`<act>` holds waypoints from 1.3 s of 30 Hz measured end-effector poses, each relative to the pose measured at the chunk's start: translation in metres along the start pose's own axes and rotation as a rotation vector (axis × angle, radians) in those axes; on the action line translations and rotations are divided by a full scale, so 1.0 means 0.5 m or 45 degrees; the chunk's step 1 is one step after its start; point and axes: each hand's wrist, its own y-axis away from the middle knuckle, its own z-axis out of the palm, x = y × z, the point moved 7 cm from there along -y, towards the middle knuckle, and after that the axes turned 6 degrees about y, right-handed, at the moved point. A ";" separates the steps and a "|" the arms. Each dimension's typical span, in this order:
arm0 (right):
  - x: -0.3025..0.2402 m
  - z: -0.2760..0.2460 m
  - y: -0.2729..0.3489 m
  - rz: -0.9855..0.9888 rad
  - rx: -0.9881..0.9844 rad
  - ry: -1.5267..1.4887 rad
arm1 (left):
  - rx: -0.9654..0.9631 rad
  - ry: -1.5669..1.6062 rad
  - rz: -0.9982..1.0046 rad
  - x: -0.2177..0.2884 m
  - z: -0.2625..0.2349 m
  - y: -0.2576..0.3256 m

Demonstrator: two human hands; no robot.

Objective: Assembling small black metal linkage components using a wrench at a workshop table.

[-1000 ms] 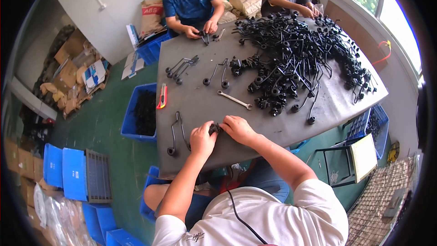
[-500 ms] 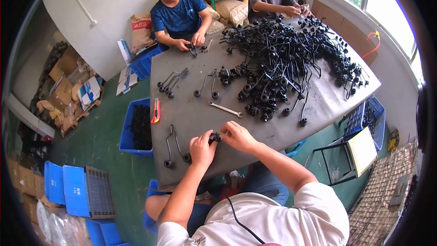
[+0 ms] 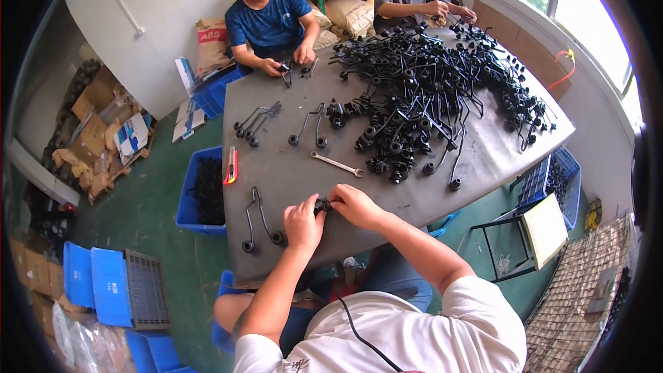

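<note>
Since the earlier frame my two hands have closed together slightly at the near table edge, and the view has tilted so the table sits lower in the frame.

1. Fingers. My left hand (image 3: 304, 224) and right hand (image 3: 353, 205) pinch one small black fitting (image 3: 321, 204) between thumb and fingertips, just below the middle of the frame. Both hands are curled shut on it; I cannot tell how the fitting's parts mate.
2. Technique, as I judge it: keep the wrists on the grey table (image 3: 276, 166), hold the left hand as the anchor, and let the right hand do the turning or pressing.
3. Surroundings. Two finished bent rods (image 3: 259, 220) lie just left of my left hand. A spanner (image 3: 336, 164) lies above them. The large pile of black parts (image 3: 428, 97) fills the upper right.
</note>
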 end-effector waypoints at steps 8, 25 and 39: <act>0.010 0.002 -0.011 0.086 -0.013 0.182 | 0.079 -0.042 0.089 0.007 -0.006 -0.001; -0.001 -0.028 0.008 -0.042 -0.009 0.061 | 0.000 -0.058 -0.024 0.008 0.003 0.005; -0.001 -0.036 -0.008 -0.194 -0.106 0.488 | -0.037 -0.047 -0.098 -0.003 0.004 0.016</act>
